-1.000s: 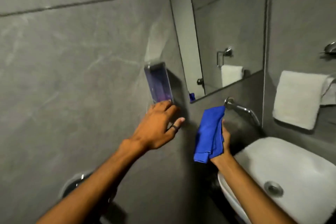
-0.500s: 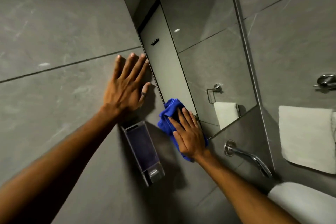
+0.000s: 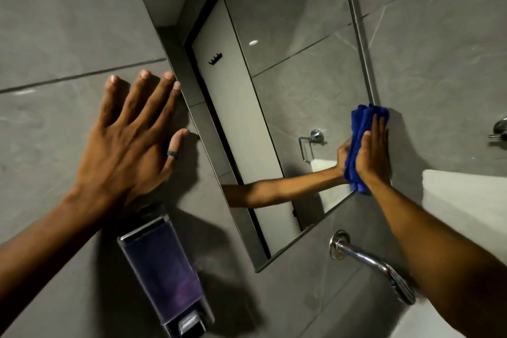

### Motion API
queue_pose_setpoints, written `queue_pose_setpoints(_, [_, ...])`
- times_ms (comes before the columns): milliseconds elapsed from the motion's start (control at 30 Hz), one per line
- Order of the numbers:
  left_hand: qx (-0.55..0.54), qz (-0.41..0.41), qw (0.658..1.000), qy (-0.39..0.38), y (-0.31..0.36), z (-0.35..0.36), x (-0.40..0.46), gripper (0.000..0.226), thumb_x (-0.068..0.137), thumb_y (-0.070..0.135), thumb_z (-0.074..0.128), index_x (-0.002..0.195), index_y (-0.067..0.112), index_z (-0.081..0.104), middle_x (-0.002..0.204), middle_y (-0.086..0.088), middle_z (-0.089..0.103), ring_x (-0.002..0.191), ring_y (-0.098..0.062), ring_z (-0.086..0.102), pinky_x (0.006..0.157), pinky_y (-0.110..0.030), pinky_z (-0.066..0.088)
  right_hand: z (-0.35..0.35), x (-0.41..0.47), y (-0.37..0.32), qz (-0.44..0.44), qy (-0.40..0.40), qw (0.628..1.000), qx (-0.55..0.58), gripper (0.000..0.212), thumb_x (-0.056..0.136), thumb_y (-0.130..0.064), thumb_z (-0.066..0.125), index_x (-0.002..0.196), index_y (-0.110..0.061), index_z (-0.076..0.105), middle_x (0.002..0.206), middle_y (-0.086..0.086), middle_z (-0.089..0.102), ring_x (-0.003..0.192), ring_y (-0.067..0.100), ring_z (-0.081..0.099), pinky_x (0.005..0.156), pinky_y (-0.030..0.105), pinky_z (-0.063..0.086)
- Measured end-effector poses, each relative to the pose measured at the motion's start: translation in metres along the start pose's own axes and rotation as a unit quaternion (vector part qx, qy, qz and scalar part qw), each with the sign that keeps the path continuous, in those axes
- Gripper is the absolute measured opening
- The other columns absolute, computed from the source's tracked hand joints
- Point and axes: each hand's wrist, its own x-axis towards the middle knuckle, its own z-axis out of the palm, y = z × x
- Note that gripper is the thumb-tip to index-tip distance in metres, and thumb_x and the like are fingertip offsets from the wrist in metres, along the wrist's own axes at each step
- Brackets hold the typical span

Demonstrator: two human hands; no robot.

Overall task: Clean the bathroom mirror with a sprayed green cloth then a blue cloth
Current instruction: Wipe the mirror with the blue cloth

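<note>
The bathroom mirror (image 3: pixel 288 77) hangs on the grey tiled wall and reflects a white door, a towel ring and my arm. My right hand (image 3: pixel 373 151) presses a folded blue cloth (image 3: pixel 359 129) flat against the mirror's lower right edge. My left hand (image 3: pixel 131 143) lies flat with spread fingers on the wall tile left of the mirror, a dark ring on the little finger. It holds nothing. No green cloth is in view.
A wall-mounted soap dispenser (image 3: pixel 164 274) with purple liquid sits below my left hand. A chrome faucet (image 3: pixel 370 261) juts out under the mirror. A white towel (image 3: pixel 466 200) hangs at the right below a chrome fitting (image 3: pixel 500 129).
My right hand has slid the blue cloth from the mirror's lower left corner across to its lower right edge. The left hand stays flat on the wall.
</note>
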Motion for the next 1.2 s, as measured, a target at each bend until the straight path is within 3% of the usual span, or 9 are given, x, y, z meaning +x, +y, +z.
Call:
queue_pose_setpoints(133, [-0.004,-0.002,1.0,0.001,0.001,-0.001,0.002,0.074,0.101,0.054,0.021,0.164,0.015,0.011,0.173,-0.008,0.008,0.161,-0.03,0.003,0.129,-0.059,0.002,0.012,-0.005,-0.021,0.012,0.01,1.0,0.01,0.058,0.104,-0.038,0.021,0.158,-0.019,0.012,0.168,0.005,0.01,0.156,0.024,0.008,0.127,0.041,0.008])
queue_pose_setpoints(333, [-0.009,-0.008,1.0,-0.018,0.002,-0.007,0.004,0.075,0.101,0.055,0.02,0.163,0.013,0.015,0.172,-0.01,0.011,0.161,-0.031,0.004,0.129,-0.06,0.006,0.043,-0.05,-0.143,-0.169,-0.034,0.985,-0.012,0.059,0.102,-0.045,0.016,0.158,-0.027,0.01,0.168,0.004,0.012,0.156,0.018,0.006,0.127,0.041,0.006])
queue_pose_setpoints(433, [-0.025,-0.006,0.999,-0.033,0.004,-0.012,0.003,0.074,0.1,0.054,0.019,0.163,0.013,0.015,0.172,-0.01,0.012,0.16,-0.03,0.005,0.13,-0.057,0.003,0.055,-0.088,-0.215,-0.278,-0.057,0.958,-0.035,0.056,0.103,-0.041,0.019,0.155,-0.031,0.002,0.167,0.007,0.017,0.156,0.023,0.008,0.127,0.044,0.007])
queue_pose_setpoints(533, [-0.052,-0.022,0.998,-0.011,0.001,-0.019,0.005,0.074,0.098,0.047,0.024,0.16,0.008,0.025,0.169,-0.014,0.023,0.158,-0.031,0.015,0.13,-0.055,0.011,0.064,-0.121,-0.27,-0.387,-0.081,0.918,-0.033,0.057,0.103,-0.041,0.022,0.158,-0.03,0.009,0.167,0.006,0.016,0.156,0.025,0.006,0.127,0.046,0.006])
queue_pose_setpoints(600, [-0.06,-0.046,0.997,0.012,-0.01,-0.024,0.014,0.074,0.094,0.043,0.026,0.158,0.005,0.03,0.167,-0.018,0.029,0.156,-0.035,0.022,0.128,-0.056,0.014,0.067,-0.122,-0.287,-0.426,-0.087,0.9,-0.034,0.058,0.104,-0.039,0.026,0.158,-0.029,0.011,0.168,0.003,0.012,0.156,0.022,0.002,0.127,0.046,0.006])
queue_pose_setpoints(700, [-0.053,-0.088,0.994,0.03,-0.041,-0.031,0.046,0.076,0.094,0.046,0.021,0.16,0.008,0.026,0.169,-0.018,0.023,0.158,-0.037,0.016,0.129,-0.056,0.004,0.063,-0.094,-0.289,-0.466,-0.104,0.878,-0.038,0.059,0.102,-0.036,0.033,0.158,-0.03,0.013,0.168,0.002,0.012,0.156,0.02,0.002,0.127,0.044,0.004])
queue_pose_setpoints(833, [-0.055,-0.105,0.992,0.031,-0.075,-0.035,0.087,0.076,0.096,0.053,0.013,0.163,0.017,0.015,0.172,-0.013,0.009,0.158,-0.032,0.004,0.13,-0.054,-0.004,0.054,-0.019,-0.283,-0.389,-0.077,0.917,-0.038,0.058,0.102,-0.037,0.028,0.158,-0.03,0.013,0.167,0.002,0.018,0.156,0.019,0.008,0.127,0.04,0.007])
queue_pose_setpoints(1033, [0.014,-0.088,0.992,0.087,-0.08,-0.017,0.096,0.072,0.099,0.048,0.022,0.162,0.014,0.02,0.17,-0.014,0.017,0.158,-0.033,0.011,0.13,-0.056,-0.002,0.033,0.112,-0.237,-0.289,-0.055,0.956,-0.006,0.058,0.1,-0.043,0.014,0.156,-0.03,0.008,0.168,0.0,0.011,0.152,0.008,0.002,0.127,0.041,0.007])
queue_pose_setpoints(1200, [0.056,-0.083,0.991,0.092,-0.088,-0.008,0.099,0.068,0.102,0.049,0.021,0.164,0.024,0.01,0.174,-0.007,0.012,0.161,-0.03,0.005,0.13,-0.049,-0.009,0.02,0.173,-0.197,-0.188,-0.022,0.982,-0.012,0.058,0.101,-0.048,0.015,0.158,-0.032,0.01,0.168,-0.002,0.008,0.155,0.016,0.009,0.127,0.043,0.012])
